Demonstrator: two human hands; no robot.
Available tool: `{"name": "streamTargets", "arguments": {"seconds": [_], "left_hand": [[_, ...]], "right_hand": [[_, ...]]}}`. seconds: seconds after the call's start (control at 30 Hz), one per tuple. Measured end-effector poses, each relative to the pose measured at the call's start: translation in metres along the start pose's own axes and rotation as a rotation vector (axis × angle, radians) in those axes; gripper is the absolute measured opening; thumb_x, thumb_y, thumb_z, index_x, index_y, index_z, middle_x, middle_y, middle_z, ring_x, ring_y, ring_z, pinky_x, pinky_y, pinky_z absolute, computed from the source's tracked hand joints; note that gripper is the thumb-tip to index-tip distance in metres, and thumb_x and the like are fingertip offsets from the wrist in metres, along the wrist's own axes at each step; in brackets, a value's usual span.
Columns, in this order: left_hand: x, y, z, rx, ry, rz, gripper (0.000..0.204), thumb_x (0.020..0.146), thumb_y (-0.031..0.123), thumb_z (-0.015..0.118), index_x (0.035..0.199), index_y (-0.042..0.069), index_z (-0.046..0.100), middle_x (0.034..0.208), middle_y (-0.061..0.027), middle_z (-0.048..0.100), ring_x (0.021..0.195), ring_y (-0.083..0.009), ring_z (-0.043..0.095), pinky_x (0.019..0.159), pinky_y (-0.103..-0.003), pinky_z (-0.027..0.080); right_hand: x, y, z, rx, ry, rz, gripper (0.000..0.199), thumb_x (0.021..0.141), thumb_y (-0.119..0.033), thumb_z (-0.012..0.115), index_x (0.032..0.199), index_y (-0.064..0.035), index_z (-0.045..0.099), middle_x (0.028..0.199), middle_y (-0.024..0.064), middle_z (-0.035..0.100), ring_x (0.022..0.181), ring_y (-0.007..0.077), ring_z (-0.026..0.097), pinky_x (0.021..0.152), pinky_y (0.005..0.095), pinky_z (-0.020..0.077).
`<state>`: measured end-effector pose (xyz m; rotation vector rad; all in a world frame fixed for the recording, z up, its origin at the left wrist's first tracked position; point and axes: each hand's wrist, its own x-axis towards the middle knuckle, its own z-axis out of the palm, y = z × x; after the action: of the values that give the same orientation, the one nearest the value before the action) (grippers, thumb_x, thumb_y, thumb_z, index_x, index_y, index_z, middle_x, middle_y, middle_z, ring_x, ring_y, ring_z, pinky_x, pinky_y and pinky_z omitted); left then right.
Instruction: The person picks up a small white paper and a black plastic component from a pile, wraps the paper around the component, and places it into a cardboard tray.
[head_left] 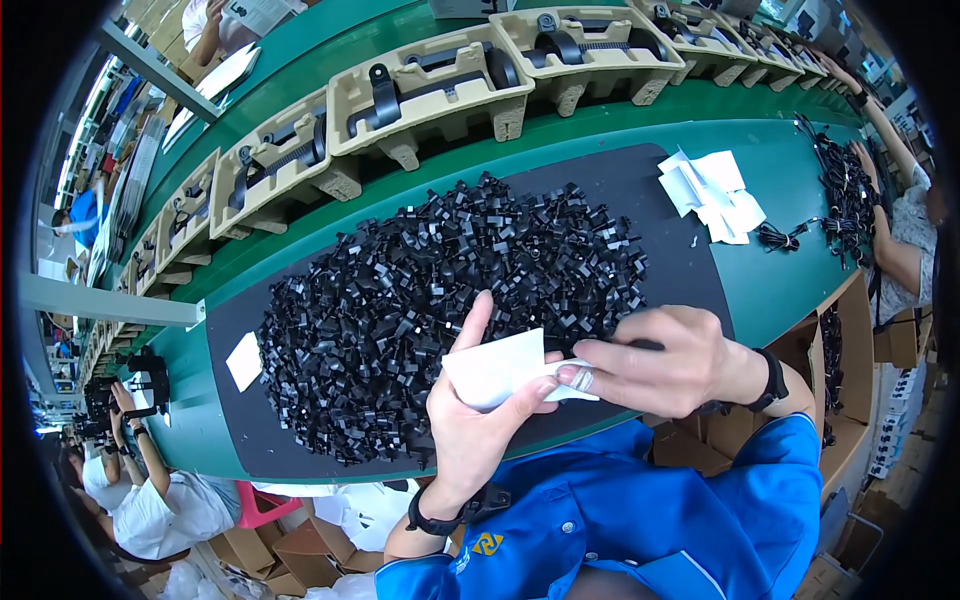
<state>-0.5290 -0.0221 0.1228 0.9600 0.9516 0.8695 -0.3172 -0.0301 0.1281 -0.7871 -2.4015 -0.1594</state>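
My left hand (472, 425) grips a white paper piece (490, 368), with the thumb over it and a finger pointing up behind. A narrower white flap (574, 392) sticks out on the right, where a small shiny, greyish patch shows; I cannot make out what it is. My right hand (665, 362) is closed, thumb and fingertips pinched at that end of the paper. Something dark shows under its curled fingers, too hidden to name. Just beyond both hands spreads a large heap of small black plastic parts (440, 290) on a dark mat (690, 270).
Another white paper piece (244, 362) lies left of the heap, and a stack of white papers (712, 195) at the right. Bundled black cables (845, 190) lie farther right. A row of moulded trays (430, 95) with black parts runs along the back. Co-workers sit at both sides.
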Motion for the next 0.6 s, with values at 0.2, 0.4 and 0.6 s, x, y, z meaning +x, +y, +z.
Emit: {"name": "streamTargets", "arguments": {"seconds": [0.2, 0.4, 0.6], "left_hand": [[0.003, -0.005, -0.003, 0.146, -0.022, 0.073, 0.08, 0.077, -0.008, 0.064, 0.143, -0.001, 0.019, 0.1, -0.0193, 0.064, 0.089, -0.0236, 0.066, 0.076, -0.032, 0.055], [0.007, -0.021, -0.002, 0.288, -0.07, 0.201, 0.076, 0.077, -0.004, 0.069, 0.14, -0.003, 0.026, 0.096, -0.0187, 0.067, 0.085, -0.0192, 0.066, 0.079, -0.028, 0.052], [0.011, 0.002, -0.006, 0.086, 0.043, 0.087, 0.061, 0.083, -0.001, 0.06, 0.135, -0.008, 0.03, 0.099, -0.0216, 0.063, 0.08, -0.0266, 0.067, 0.069, -0.033, 0.057]], "right_hand": [[0.006, 0.015, -0.004, 0.916, -0.138, 0.699, 0.017, 0.077, -0.016, 0.066, 0.09, -0.0061, 0.067, 0.087, 0.002, 0.062, 0.069, 0.0168, 0.058, 0.047, 0.0265, 0.0454], [-0.001, 0.04, 0.013, 0.715, -0.278, 0.253, 0.012, 0.084, -0.017, 0.062, 0.088, -0.0054, 0.063, 0.088, 0.0047, 0.058, 0.075, 0.0215, 0.057, 0.057, 0.0303, 0.0476], [0.032, 0.059, -0.026, 0.509, -0.312, 0.23, 0.01, 0.08, -0.016, 0.061, 0.078, -0.0063, 0.06, 0.081, 0.0062, 0.057, 0.078, 0.0222, 0.057, 0.058, 0.035, 0.0475]]}}
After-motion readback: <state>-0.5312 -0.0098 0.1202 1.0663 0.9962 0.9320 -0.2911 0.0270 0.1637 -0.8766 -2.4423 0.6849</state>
